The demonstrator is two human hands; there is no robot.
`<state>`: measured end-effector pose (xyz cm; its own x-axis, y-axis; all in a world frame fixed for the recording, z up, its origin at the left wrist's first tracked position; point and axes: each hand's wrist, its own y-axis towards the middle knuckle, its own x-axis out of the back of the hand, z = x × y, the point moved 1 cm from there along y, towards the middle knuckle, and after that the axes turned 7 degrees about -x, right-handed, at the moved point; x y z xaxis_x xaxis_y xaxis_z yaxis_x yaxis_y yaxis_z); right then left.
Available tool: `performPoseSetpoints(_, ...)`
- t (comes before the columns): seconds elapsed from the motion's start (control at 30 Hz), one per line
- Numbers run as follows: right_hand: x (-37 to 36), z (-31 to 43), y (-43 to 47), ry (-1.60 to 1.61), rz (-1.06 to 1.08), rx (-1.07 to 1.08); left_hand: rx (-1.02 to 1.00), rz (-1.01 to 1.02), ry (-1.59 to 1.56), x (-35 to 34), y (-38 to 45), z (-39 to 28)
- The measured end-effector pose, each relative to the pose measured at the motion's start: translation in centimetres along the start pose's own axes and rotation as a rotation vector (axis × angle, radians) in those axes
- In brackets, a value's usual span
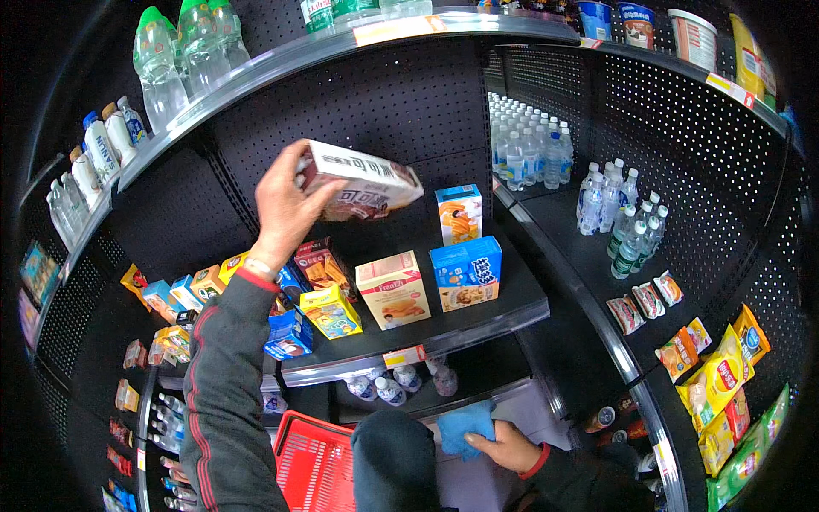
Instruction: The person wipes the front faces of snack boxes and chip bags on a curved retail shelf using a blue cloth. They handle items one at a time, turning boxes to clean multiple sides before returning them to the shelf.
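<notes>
My left hand (288, 198) grips one end of a white and brown snack box (358, 182), held tilted above the middle shelf (397, 339). Low on the right, my right hand (510, 446) pinches a folded blue cloth (466, 429). Below the raised box stand a cream biscuit box (392, 290) and a blue biscuit box (467, 272). A blue and orange box (459, 214) is behind the latter. Nearer my left forearm sit a yellow box (330, 312), a small blue box (288, 335) and a dark red box (322, 267).
A red plastic basket (315, 461) lies beside my leg (395, 461). The upper shelf's metal edge (269, 73) curves overhead, carrying bottles (205, 45) and cups (636, 24). Water bottles (531, 153) and chip bags (720, 371) occupy the right shelf. Bottles (390, 390) lie below.
</notes>
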<state>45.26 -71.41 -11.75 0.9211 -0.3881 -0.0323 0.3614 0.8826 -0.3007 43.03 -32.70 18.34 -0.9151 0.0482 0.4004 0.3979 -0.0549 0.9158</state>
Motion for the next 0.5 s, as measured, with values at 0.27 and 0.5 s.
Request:
performPoseSetpoints(0.27,0.1,-0.4,-0.3,-0.145,0.006,0.096,-0.039,0.468,0.092,-10.9,-2.1,5.4)
performPoseSetpoints(0.5,0.8,-2.2,-0.3,-0.117,0.055,-0.061,-0.019,0.747,0.097,-17.3,-5.1,6.7)
